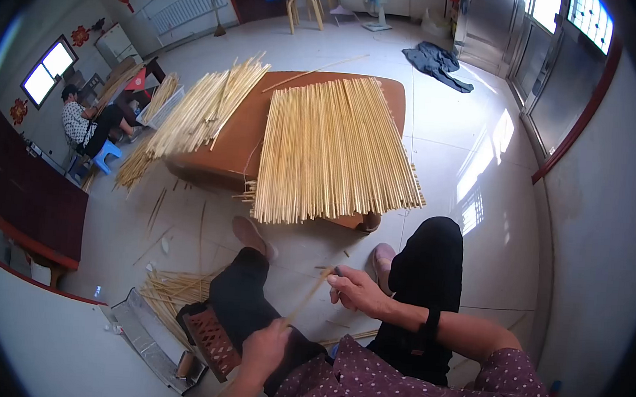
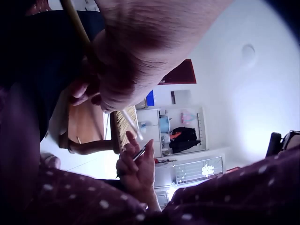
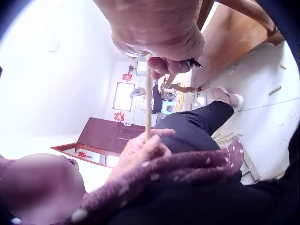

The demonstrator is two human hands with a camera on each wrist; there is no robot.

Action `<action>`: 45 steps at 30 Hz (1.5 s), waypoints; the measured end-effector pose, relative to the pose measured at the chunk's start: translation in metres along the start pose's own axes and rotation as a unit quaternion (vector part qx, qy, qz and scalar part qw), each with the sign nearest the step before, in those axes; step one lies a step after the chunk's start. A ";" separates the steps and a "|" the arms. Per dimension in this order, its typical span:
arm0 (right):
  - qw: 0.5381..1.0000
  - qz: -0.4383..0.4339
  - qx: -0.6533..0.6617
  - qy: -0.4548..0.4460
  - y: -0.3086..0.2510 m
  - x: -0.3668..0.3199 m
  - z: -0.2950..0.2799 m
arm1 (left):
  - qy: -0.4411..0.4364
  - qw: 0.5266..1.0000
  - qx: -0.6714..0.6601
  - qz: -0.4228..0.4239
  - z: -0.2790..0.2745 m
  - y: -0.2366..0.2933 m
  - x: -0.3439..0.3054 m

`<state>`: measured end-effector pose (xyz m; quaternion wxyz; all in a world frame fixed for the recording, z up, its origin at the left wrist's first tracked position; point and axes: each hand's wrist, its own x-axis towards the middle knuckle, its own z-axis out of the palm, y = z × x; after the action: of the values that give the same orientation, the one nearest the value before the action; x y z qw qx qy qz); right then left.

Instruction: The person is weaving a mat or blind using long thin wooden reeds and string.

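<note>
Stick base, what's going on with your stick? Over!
Left hand pinching stick. Right hand holding dark tool. Stick's far end near right hand. Nothing seen blocking it.

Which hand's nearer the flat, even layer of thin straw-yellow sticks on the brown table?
Right. The right hand is out in front, short of the flat layer of sticks; the left hand is farther back, closer to the body. Neither touches it.

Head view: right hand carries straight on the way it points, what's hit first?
Likely the thin stick in the left hand: its far end shows at the fingertips of the right hand. Depth is unclear; they may be touching.
</note>
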<state>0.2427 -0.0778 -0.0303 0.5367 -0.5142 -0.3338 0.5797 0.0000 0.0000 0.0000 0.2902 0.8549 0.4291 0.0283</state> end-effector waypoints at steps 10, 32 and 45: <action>0.955 0.130 0.105 0.244 0.077 -0.060 -0.021 | -0.210 0.976 0.033 0.046 0.049 -0.009 -0.034; 0.954 0.089 0.155 0.239 0.066 -0.052 -0.051 | 0.094 0.888 -0.425 -0.150 -0.035 -0.093 0.171; 0.947 0.146 0.153 0.241 0.080 -0.047 -0.051 | -0.153 0.679 -0.679 -0.233 0.018 -0.074 0.235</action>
<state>0.2642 -0.1480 -0.1064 0.5826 -0.5936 -0.0230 0.5547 0.1004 0.2016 -0.1003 0.8497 0.2882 0.4270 0.1124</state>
